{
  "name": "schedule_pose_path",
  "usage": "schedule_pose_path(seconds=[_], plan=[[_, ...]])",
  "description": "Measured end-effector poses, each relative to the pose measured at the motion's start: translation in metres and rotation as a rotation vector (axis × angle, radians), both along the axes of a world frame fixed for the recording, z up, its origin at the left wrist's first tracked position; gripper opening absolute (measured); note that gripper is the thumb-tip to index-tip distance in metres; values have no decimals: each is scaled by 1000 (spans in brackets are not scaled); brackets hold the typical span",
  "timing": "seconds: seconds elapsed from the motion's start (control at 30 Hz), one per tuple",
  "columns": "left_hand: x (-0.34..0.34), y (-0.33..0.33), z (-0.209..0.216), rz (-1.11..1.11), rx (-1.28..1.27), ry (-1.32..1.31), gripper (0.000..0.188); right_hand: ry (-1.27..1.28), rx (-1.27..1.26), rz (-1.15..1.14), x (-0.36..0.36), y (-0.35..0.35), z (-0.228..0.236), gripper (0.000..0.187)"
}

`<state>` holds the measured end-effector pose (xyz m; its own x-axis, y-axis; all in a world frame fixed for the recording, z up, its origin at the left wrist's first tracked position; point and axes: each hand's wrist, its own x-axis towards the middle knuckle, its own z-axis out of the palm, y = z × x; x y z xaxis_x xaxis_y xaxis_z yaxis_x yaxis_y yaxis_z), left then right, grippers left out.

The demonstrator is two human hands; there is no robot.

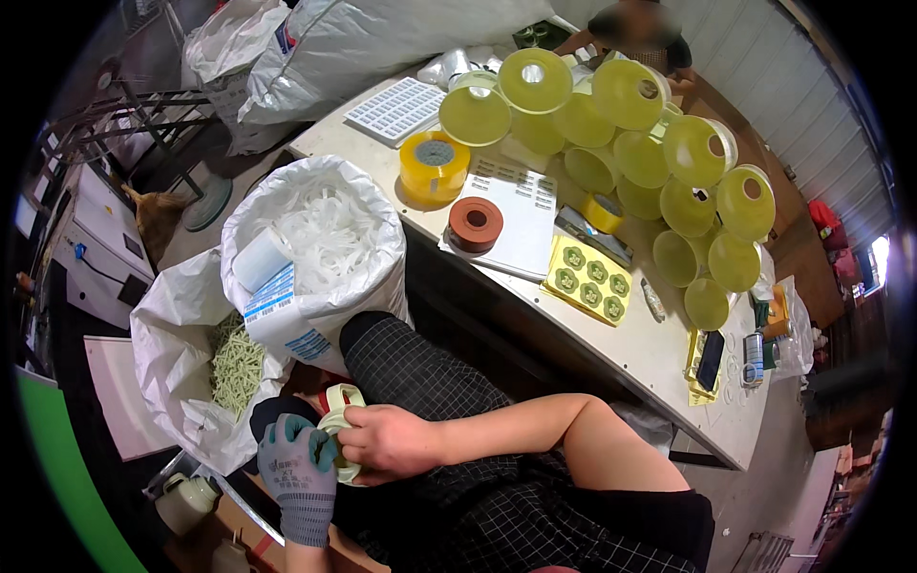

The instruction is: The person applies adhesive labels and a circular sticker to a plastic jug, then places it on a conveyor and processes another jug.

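Both hands are low in front of me, over my lap. Between them is a pale green plastic part with a loop like a handle (342,395); its exact kind is partly hidden by my fingers. My left hand (298,463), in a grey glove with green fingertips, grips its left side. Bare, my right hand (390,441) has its fingers bent around the right side of the same part. Just beyond the hands, a white sack (177,334) contains thin pale green sticks (239,368). Beside it, a fuller white sack (368,253) holds translucent white rings (334,224).
The worktable (621,368) carries stacked yellow-green cups (693,153), a yellow tape roll (435,167), a brown roll (475,225), label sheets (587,280), a phone (710,360) and a spray can (753,360). A pale green jug (186,504) sits at lower left. Another person (635,33) is beyond the table.
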<state>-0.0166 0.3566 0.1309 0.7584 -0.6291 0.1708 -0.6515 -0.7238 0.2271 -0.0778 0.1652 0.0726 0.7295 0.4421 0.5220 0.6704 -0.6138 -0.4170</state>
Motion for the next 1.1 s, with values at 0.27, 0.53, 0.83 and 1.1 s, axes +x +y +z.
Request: schedule_pose_path(seconds=[0.27,0.53,0.83,1.1], plan=[[3,8,3,-58,-142,75,17,35,-50,25,3,5,6,36],[4,2,-10,-158,-658,264,36,-78,109,-59,-11,-28,6,47],[-52,-1,-69,-140,-596,266,70,1394,1005,-385,-129,-101,3,101],[186,24,-158,378,-993,1028,79,616,-34,-95,-73,-67,20,103]])
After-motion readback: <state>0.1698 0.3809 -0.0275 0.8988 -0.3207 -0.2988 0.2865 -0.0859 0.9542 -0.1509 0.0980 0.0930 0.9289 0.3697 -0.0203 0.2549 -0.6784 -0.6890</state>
